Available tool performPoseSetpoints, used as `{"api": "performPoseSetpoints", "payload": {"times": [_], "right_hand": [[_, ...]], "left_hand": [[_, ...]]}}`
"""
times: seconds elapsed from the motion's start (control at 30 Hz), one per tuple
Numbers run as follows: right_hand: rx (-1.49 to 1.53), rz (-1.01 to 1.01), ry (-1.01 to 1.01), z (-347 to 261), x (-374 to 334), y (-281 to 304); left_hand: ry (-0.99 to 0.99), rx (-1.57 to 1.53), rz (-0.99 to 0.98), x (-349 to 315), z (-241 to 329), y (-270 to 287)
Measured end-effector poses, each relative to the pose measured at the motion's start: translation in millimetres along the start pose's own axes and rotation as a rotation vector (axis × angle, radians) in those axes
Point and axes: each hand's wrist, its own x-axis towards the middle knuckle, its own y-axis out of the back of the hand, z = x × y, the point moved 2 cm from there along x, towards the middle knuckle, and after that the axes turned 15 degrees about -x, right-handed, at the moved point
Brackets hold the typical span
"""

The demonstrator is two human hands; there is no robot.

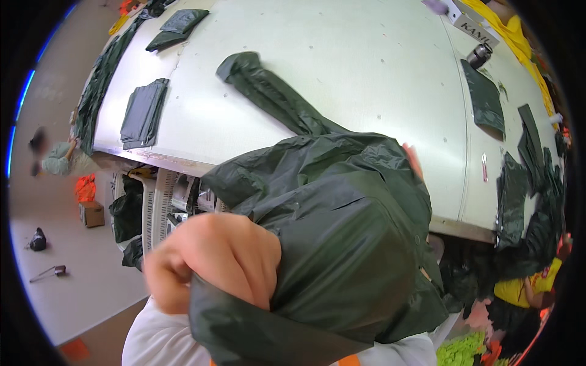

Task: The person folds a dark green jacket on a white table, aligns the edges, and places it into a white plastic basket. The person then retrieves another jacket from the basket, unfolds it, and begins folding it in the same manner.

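Note:
A dark green waterproof jacket (348,238) is spread in front of me, its lower part hanging over the table's near edge toward my body. One sleeve (268,91) stretches away to the far left across the white tabletop. Close to the camera, my left hand (217,259) is closed on the jacket's near-left edge, its fingertips partly tucked behind the cloth. At the jacket's far right border, a blurred bit of my right hand (413,160) shows; the cloth covers the rest, so its fingers cannot be read.
Folded dark green pieces (144,113) lie on the table (366,73) at left. A dark flask (480,56) and a white box (470,24) stand far right, near more green pieces (484,100). Below the left edge is a white crate (162,204). Other people are beyond both sides.

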Motion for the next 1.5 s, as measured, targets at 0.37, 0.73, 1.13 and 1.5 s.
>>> {"api": "performPoseSetpoints", "payload": {"times": [0.37, 0.73, 1.13, 1.5], "right_hand": [[-0.263, 0.319, -0.127, 50.9, -117.8, 239.8], [0.660, 0.508, -0.047, 9.0, 217.0, 427.5], [0.187, -0.015, 1.047, -534.0, 381.3, 57.1], [-0.371, -0.261, 0.387, -277.7, 343.4, -92.3]], "left_hand": [[0.333, 0.724, -0.106, -63.9, 3.2, -46.5], [0.209, 1.216, 0.777, -180.4, 27.8, -40.5], [0.200, 1.842, 1.728, -266.5, 59.4, 98.8], [0.425, 2.039, 1.764, -324.5, 149.8, 291.3]]}}
